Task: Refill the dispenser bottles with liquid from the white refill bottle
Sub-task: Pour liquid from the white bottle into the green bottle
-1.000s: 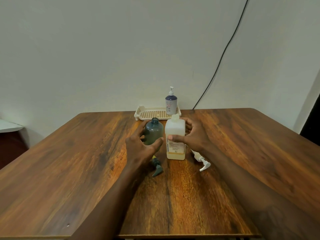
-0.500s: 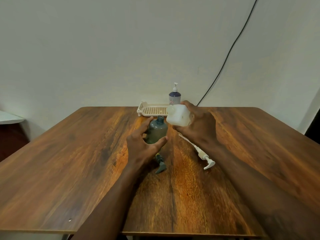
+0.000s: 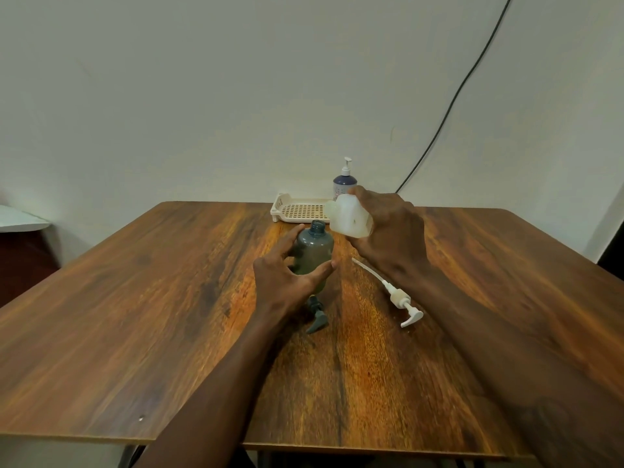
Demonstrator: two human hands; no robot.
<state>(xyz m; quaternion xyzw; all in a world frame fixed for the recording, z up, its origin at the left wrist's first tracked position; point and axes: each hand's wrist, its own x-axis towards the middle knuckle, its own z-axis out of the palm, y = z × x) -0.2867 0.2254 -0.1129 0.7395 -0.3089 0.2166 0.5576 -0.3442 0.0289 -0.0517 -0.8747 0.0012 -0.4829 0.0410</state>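
Observation:
A dark grey-green dispenser bottle (image 3: 314, 249) stands upright and uncapped at the table's middle, and my left hand (image 3: 285, 276) wraps around its lower body. My right hand (image 3: 388, 234) holds the white refill bottle (image 3: 349, 216) in the air, tipped leftward, its open mouth just above and right of the grey bottle's neck. No stream of liquid is visible. The grey pump head (image 3: 316, 315) lies on the table in front of the bottle. A white pump with its long tube (image 3: 398, 297) lies to the right.
A cream perforated tray (image 3: 299, 209) sits at the table's far edge, with a dark blue pump bottle (image 3: 344, 184) standing at its right end. A black cable (image 3: 452, 99) runs down the wall behind. The wooden table (image 3: 169, 315) extends wide on both sides.
My right hand lifted the white refill bottle off the table and tipped it leftward over the grey bottle's neck. The left hand stayed on the grey bottle.

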